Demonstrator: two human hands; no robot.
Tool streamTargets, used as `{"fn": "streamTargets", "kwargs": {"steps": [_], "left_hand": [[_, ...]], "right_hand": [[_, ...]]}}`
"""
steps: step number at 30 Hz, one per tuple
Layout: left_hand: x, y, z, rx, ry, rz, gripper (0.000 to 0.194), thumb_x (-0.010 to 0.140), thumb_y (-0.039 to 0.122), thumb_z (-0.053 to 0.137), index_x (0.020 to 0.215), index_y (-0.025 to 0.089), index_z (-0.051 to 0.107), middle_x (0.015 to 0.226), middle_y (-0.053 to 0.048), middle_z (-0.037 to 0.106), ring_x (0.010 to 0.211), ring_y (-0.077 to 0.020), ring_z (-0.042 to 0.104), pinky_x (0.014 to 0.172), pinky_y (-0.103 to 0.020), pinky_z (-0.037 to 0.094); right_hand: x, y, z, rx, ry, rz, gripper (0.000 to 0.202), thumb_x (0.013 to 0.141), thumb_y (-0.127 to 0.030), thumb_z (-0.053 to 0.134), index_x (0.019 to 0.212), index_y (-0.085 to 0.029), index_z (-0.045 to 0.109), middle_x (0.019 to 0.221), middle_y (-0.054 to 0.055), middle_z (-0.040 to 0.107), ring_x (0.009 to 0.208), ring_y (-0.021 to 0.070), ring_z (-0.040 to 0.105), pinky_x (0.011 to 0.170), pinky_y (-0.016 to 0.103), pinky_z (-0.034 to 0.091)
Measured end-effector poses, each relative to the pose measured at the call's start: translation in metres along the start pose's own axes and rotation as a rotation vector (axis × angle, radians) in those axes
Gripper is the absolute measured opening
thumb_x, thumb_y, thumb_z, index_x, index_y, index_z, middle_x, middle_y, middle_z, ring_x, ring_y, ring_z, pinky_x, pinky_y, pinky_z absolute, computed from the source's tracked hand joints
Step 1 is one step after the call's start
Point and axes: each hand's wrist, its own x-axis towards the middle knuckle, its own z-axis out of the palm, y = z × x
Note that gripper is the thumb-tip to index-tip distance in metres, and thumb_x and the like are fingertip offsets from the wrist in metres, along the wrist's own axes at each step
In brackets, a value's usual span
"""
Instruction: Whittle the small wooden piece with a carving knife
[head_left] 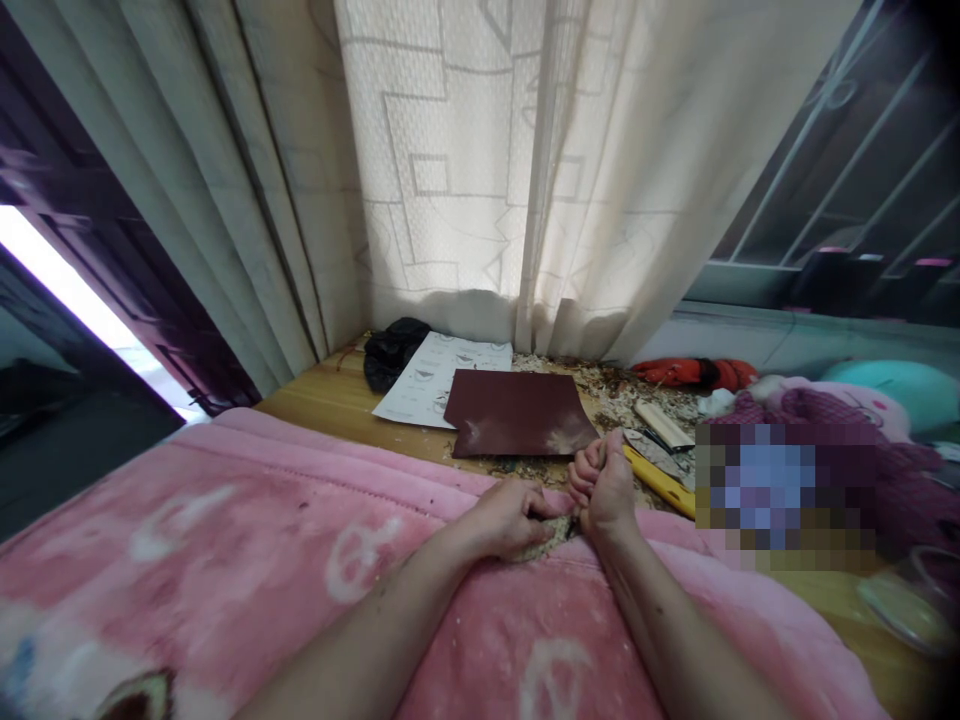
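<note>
My left hand (pixel 514 518) rests low over the pink blanket (pixel 285 560), its fingers closed on a small pale, speckled piece (pixel 549 540). Close on its right, my right hand (pixel 606 485) is curled with the thumb side up. Something small and dark shows at its lower edge, but what its fingers hold is hidden. Just beyond the hands lies a dark red sheet (pixel 517 412), partly over a white printed sheet (pixel 450 375). A yellow tool handle (pixel 660 482) lies to the right of my right hand.
Shavings and scraps (pixel 615 385) cover the back of the wooden table (pixel 315 395). A black bag (pixel 394 350) sits at the back left. An orange-red bundle (pixel 694 373), a pale block (pixel 664 425) and purple knitted cloth (pixel 832 420) lie right. Curtains (pixel 450 150) hang behind.
</note>
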Motion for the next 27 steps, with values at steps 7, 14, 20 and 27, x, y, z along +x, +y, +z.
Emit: {"fn": "streamTargets", "kwargs": {"steps": [7, 14, 20, 27], "left_hand": [[0.000, 0.003, -0.001, 0.008, -0.019, 0.000, 0.013, 0.071, 0.022, 0.052, 0.068, 0.014, 0.062, 0.069, 0.001, 0.052, 0.063, -0.0102, 0.043, 0.057, -0.018, 0.031], [-0.001, 0.004, -0.003, 0.036, -0.005, 0.046, 0.013, 0.071, 0.021, 0.051, 0.065, 0.014, 0.060, 0.069, 0.002, 0.051, 0.062, -0.0090, 0.043, 0.057, -0.017, 0.031], [-0.002, 0.006, -0.003, 0.029, 0.007, 0.083, 0.014, 0.073, 0.019, 0.049, 0.065, 0.013, 0.059, 0.064, 0.002, 0.050, 0.061, -0.0083, 0.042, 0.057, -0.017, 0.030], [-0.002, 0.004, -0.003, 0.029, 0.005, 0.078, 0.010, 0.070, 0.016, 0.050, 0.066, 0.014, 0.059, 0.063, 0.003, 0.051, 0.062, -0.0087, 0.042, 0.058, -0.017, 0.030]], "right_hand": [[0.004, 0.001, -0.002, 0.015, 0.005, 0.044, 0.047, 0.072, -0.061, 0.042, 0.053, -0.020, 0.028, 0.036, -0.011, 0.018, 0.029, 0.0046, 0.009, 0.023, 0.014, 0.009], [0.011, 0.004, -0.003, 0.027, 0.018, 0.133, 0.048, 0.073, -0.062, 0.040, 0.054, -0.020, 0.027, 0.036, -0.011, 0.018, 0.028, 0.0041, 0.009, 0.024, 0.013, 0.008], [0.014, 0.003, -0.006, 0.081, -0.018, 0.298, 0.045, 0.078, -0.054, 0.038, 0.052, -0.019, 0.028, 0.035, -0.010, 0.018, 0.028, 0.0038, 0.009, 0.024, 0.013, 0.007], [0.012, -0.006, -0.009, 0.164, -0.075, 0.287, 0.044, 0.079, -0.050, 0.039, 0.051, -0.019, 0.029, 0.036, -0.009, 0.019, 0.028, 0.0040, 0.009, 0.024, 0.013, 0.009]]}}
